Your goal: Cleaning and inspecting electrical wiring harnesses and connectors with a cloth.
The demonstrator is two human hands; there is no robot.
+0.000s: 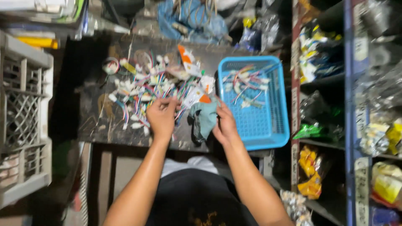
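The left hand (161, 116) rests on the near edge of the dark desk (96, 121), its fingers curled into the pile of small white connectors with coloured wires (150, 86) that covers the middle of the desk; the grip looks narrow around a few wires, though blur leaves this uncertain. The right hand (225, 124) sits just beside it, its grip pinching a crumpled teal cloth (205, 117) at the near edge. A blue plastic basket (272, 129) stands at the desk's right edge with more wired connectors inside. A grey crate (25, 117) stands to the left.
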